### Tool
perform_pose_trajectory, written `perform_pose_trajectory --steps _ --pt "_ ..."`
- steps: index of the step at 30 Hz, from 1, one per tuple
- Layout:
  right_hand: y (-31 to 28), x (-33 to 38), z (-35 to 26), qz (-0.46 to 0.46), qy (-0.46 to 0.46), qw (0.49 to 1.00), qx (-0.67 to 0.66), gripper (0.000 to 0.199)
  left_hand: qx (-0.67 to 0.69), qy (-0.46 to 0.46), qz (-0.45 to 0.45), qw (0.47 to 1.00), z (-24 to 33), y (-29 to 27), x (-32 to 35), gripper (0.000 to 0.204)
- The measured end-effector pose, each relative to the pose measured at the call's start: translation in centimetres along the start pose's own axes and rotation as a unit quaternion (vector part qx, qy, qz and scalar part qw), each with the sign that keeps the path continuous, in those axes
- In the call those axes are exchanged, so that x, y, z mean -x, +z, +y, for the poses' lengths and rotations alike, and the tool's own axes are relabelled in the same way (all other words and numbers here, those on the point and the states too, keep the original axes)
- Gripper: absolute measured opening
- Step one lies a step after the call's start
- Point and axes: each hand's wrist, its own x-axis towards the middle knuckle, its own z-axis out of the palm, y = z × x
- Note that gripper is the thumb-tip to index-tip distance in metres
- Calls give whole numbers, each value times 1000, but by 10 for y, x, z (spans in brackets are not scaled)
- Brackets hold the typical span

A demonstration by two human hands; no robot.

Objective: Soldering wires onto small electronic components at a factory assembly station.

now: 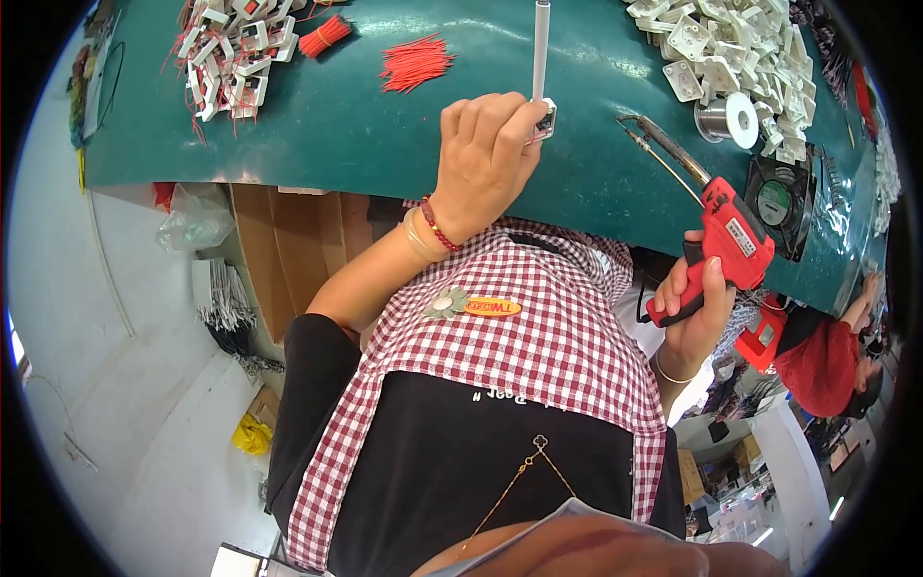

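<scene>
My left hand (486, 159) is closed over the green tabletop, its fingers pinching a small white plastic housing (545, 119) that has a dark part inside. Most of the housing is hidden behind the fingers. A slim pale rod (541, 53) rises just beyond it; whether the two touch I cannot tell. To the right, my right hand (694, 313) grips the handle of a red soldering gun (735, 231). The gun's metal tip (630, 119) points up and left over the table, apart from the housing. Beyond that tip stands a spool of solder wire (726, 119).
Wired white housings (231, 58) are heaped at far left, beside a tied red wire bundle (325, 37) and loose red wires (416, 63). More white housings (740, 48) pile up at far right. A black fan (777, 207) lies near the gun; another person (822, 361) sits further right.
</scene>
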Motion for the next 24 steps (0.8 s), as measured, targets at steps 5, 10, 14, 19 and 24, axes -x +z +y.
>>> perform_pose_trajectory --steps 5,10,14,19,24 --pt "-1 -3 1 -26 0 1000 -14 39 -52 32 69 996 -10 -10 -6 59" --pt "-2 -1 3 -24 0 999 -46 36 -153 -118 149 970 -70 -50 -40 61" --pt "-4 0 5 -29 -4 998 -47 35 -313 -213 228 897 -167 -121 -68 58" --pt "-4 -2 2 -38 -4 998 -58 34 -494 -281 168 805 -234 -164 -79 62" --pt "-3 0 7 -24 -7 998 -51 38 -272 -72 208 937 -195 -117 -125 32"
